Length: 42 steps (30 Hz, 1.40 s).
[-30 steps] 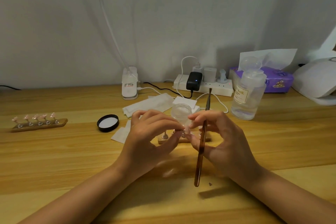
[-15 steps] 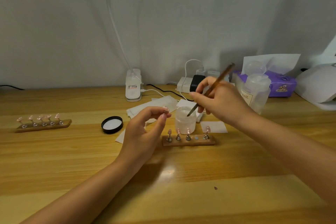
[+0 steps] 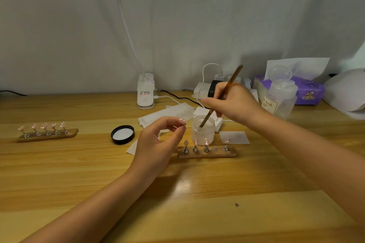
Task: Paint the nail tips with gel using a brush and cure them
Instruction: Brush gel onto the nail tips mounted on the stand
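My right hand [image 3: 235,102] grips a brown brush [image 3: 234,77], tilted, with its tip down inside the open clear gel jar [image 3: 203,134]. Left of the jar, my left hand [image 3: 156,144] is raised and pinches a small pale nail tip [image 3: 182,122] between thumb and forefinger. In front of the jar lies a wooden holder [image 3: 207,154] with several pink nail tips on metal stands; one slot towards its right shows no tip. A second wooden holder [image 3: 47,136] with several pink tips sits at the far left.
The jar's black lid [image 3: 122,134] lies on the wooden table beside white wipes [image 3: 167,113]. At the back stand a white lamp base [image 3: 145,92], a power strip with cables [image 3: 201,89], a clear pump bottle [image 3: 280,96], a purple tissue box [image 3: 310,90] and a white curing lamp [image 3: 347,92].
Both hands left the near holder. My right hand swung the brush up and put its tip into the jar. My left hand rose with a nail tip pinched in its fingers.
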{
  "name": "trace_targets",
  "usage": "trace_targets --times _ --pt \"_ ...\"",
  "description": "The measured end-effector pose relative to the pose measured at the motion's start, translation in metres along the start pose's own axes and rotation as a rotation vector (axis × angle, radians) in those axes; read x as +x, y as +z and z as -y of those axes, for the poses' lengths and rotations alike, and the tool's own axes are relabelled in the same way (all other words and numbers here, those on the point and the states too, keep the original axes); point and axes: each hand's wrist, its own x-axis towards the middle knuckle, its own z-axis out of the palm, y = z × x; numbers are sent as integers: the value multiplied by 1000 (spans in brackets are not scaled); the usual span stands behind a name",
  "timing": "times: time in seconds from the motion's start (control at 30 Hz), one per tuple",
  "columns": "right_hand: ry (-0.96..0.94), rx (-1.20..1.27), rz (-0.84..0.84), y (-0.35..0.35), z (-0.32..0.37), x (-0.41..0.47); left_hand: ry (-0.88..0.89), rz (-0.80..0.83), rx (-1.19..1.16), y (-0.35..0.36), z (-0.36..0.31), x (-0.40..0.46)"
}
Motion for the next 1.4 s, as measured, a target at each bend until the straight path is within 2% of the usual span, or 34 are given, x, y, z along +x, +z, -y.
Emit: trace_targets --times 0.17,0.53,0.63,0.77,0.9,1.0,1.13,1.27,1.33,1.4 --pt "161 208 -120 -13 -7 -8 -18 2 -21 0 -1 0" --pt "353 294 -299 -23 -21 -19 5 21 -5 1 -3 0" --pt "401 403 -325 -21 -22 -19 7 16 11 0 -1 1" --pt "385 377 -311 -11 -22 -21 9 19 15 0 -1 1" --pt "358 337 -375 -14 -25 -26 16 29 20 0 -2 0" --pt "275 382 -421 -15 -22 -35 31 35 19 0 -3 -1" --pt "-21 508 -420 1 -6 -59 36 54 1 0 -5 -2" --pt "-320 367 -343 19 -3 -81 46 75 40 0 -5 -1" --pt "-357 275 -326 24 -2 -85 60 83 59 0 -4 -1" --pt "-356 286 -329 26 -1 -85 76 88 74 0 -4 -2"
